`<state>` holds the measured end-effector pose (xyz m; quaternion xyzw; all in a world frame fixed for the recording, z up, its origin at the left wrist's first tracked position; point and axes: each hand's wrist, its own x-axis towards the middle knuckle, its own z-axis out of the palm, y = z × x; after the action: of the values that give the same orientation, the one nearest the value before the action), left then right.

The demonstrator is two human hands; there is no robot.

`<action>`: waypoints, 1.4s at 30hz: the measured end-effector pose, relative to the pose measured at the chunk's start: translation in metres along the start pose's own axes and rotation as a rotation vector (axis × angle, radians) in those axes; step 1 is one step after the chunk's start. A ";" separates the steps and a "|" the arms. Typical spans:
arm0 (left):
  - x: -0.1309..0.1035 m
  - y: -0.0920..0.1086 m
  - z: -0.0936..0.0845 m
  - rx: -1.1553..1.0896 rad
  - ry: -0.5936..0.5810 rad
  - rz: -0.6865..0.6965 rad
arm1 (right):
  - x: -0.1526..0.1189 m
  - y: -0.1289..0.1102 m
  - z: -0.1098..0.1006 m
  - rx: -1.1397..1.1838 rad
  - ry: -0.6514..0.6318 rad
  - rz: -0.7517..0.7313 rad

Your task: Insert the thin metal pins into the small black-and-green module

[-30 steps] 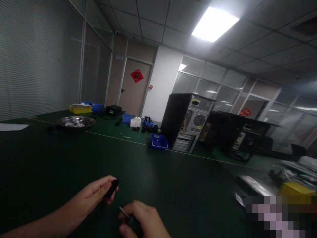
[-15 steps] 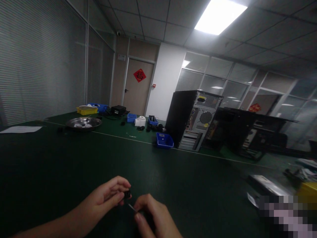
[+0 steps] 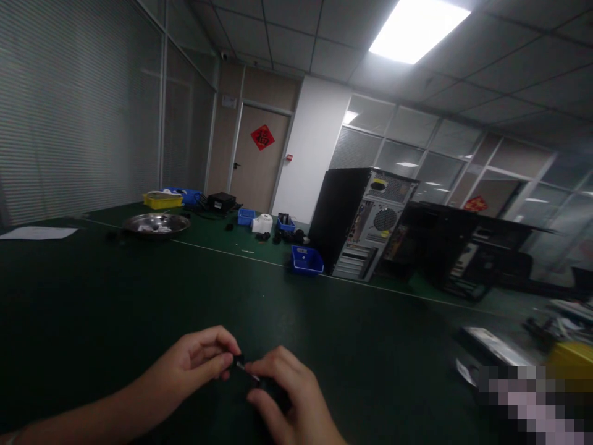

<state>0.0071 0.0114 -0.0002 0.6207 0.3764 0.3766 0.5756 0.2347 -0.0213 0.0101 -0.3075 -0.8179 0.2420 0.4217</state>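
My left hand (image 3: pixel 199 361) pinches a small black part (image 3: pixel 239 359) between thumb and fingertips, above the dark green tabletop. It is too small and dim to name its kind. Just to the right, my right hand (image 3: pixel 291 392) grips a thin silver metal piece (image 3: pixel 254 376), which points up and left at the black part. The tip meets or nearly meets that part; I cannot tell whether they touch. A dark area inside the right palm may belong to the held piece or be shadow.
Beyond my hands, a blue bin (image 3: pixel 306 260) stands beside a black computer tower (image 3: pixel 345 216). A metal dish (image 3: pixel 156 233) with white bits and a paper sheet (image 3: pixel 37 233) lie left. A yellow object (image 3: pixel 574 364) and a flat silvery item (image 3: pixel 498 346) lie right, near a blurred-out patch.
My right hand has moved slightly up, bringing the silver piece's tip to the black part. My left hand keeps its pinch. The view has shifted a little.
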 end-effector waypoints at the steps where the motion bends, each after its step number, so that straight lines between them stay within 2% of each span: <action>1: 0.000 0.001 0.000 0.002 0.002 0.000 | 0.000 0.001 0.000 0.002 0.001 0.002; 7: -0.002 0.005 0.004 0.017 -0.004 0.026 | -0.001 0.001 0.000 0.012 -0.061 0.042; 11: -0.004 0.008 0.005 0.061 -0.008 0.074 | -0.002 -0.001 0.000 -0.008 -0.039 0.061; 15: -0.008 0.015 0.004 0.199 0.005 0.138 | -0.003 -0.001 0.001 -0.008 0.001 0.064; 20: -0.010 0.020 0.003 0.264 0.028 0.084 | -0.003 0.005 0.003 0.008 0.010 0.023; 35: -0.009 0.016 0.003 0.296 0.003 0.102 | -0.002 0.011 0.002 -0.013 -0.001 -0.041; 42: -0.010 0.015 0.004 0.188 -0.034 0.047 | -0.002 0.010 0.003 0.019 -0.005 -0.021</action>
<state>0.0075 0.0000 0.0145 0.6869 0.3856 0.3422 0.5122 0.2355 -0.0163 0.0012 -0.2941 -0.8199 0.2464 0.4250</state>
